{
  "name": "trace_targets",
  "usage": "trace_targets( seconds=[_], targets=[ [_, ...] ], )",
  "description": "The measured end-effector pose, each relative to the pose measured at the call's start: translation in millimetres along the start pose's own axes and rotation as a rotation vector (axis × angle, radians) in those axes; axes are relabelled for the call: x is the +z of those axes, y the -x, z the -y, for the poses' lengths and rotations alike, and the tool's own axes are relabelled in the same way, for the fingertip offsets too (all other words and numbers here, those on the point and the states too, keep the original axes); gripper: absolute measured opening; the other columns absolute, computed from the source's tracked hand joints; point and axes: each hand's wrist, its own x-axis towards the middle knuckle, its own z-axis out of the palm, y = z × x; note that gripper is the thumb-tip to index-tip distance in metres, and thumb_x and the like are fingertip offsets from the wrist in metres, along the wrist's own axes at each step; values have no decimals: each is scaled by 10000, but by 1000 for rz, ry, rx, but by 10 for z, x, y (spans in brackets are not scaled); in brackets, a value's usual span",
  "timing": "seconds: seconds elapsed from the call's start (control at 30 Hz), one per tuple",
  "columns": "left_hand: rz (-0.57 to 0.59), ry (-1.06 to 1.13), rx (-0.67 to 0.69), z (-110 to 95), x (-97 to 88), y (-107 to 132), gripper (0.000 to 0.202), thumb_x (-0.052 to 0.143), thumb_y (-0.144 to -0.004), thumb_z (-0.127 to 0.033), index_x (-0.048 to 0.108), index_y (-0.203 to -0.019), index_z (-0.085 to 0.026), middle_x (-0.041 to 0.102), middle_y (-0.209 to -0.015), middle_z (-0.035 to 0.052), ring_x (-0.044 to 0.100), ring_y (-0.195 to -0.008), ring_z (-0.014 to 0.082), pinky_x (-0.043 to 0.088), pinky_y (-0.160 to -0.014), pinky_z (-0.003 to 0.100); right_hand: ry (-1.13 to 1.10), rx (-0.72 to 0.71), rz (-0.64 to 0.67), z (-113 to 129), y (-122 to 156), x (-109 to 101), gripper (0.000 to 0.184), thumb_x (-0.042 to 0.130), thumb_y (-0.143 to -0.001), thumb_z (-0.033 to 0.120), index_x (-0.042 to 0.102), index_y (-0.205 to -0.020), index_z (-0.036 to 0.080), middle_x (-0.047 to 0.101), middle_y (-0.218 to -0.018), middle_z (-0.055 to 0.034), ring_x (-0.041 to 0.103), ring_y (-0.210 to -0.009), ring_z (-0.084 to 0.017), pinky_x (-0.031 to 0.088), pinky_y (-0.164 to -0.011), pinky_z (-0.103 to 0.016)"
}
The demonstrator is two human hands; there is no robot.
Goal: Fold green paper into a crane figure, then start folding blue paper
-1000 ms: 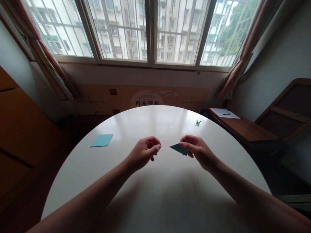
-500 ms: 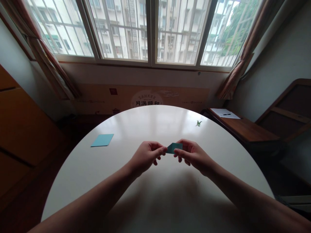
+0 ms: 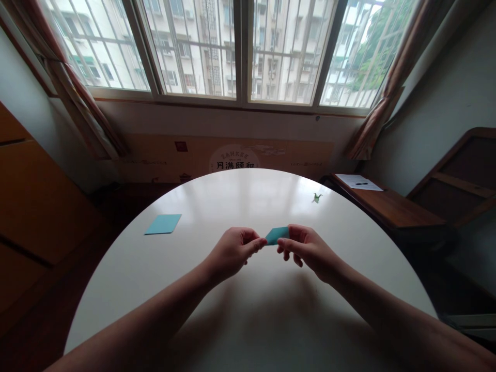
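A small folded piece of teal paper (image 3: pixel 277 234) is held just above the white round table (image 3: pixel 248 299), near its middle. My left hand (image 3: pixel 232 251) pinches the paper's left corner with thumb and forefinger. My right hand (image 3: pixel 306 249) pinches its right side, the other fingers curled underneath. Both hands almost touch each other.
A flat light-blue sheet of paper (image 3: pixel 163 223) lies on the table's left part. A tiny green folded paper figure (image 3: pixel 316 197) stands at the far right of the table. A wooden side desk (image 3: pixel 387 204) with a paper and pen is on the right, below the window.
A second ago only my right hand held the paper and my left was apart. The hands have come together and both now pinch the paper.
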Motion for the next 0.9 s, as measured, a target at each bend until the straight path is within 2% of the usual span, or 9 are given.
trace_targets(
  seconds=[0.13,0.33,0.6,0.73,0.8,0.9],
  targets=[
    [-27,-18,28,-15,-11,8,375,659,-837,-484,638,-681,-144,553,-562,-14,514,-496,112,422,-464,220,-30,-8,9,-20,-17,-6,253,737,-832,377,685,-934,152,690,-798,-37,604,-624,-121,381,-431,-177],
    [-2,108,7,-58,-15,2,395,670,-834,-499,736,-925,-121,679,-756,53,609,-652,155,503,-523,237,-7,-19,55,-44,-12,-1,210,732,-833,338,655,-876,147,694,-783,-38,611,-607,-124,383,-417,-174],
    [51,288,-144,-115,11,20,342,724,-779,-444,709,-846,-109,691,-736,75,653,-655,172,496,-469,216,34,-69,125,-73,2,26,233,741,-836,361,640,-896,160,686,-818,-47,646,-662,-156,422,-432,-188],
    [72,356,-201,-97,2,11,350,740,-764,-454,674,-855,-122,653,-701,36,635,-572,145,473,-422,201,-45,-105,53,-56,-8,-16,232,643,-900,404,655,-980,187,659,-798,-33,648,-655,-166,455,-445,-216],
    [109,388,-208,-81,-8,3,359,755,-751,-454,669,-875,-129,605,-654,1,594,-527,121,465,-404,195,-68,-136,44,-49,-9,-55,222,613,-910,362,665,-1061,208,666,-838,-37,650,-676,-171,479,-467,-235],
    [152,418,-176,-69,-24,-2,404,774,-743,-447,664,-983,-142,580,-626,-22,559,-513,110,470,-395,195,21,-230,91,-43,4,-101,299,673,-869,273,665,-1166,241,682,-924,-47,646,-734,-177,496,-504,-248]
  ],
)
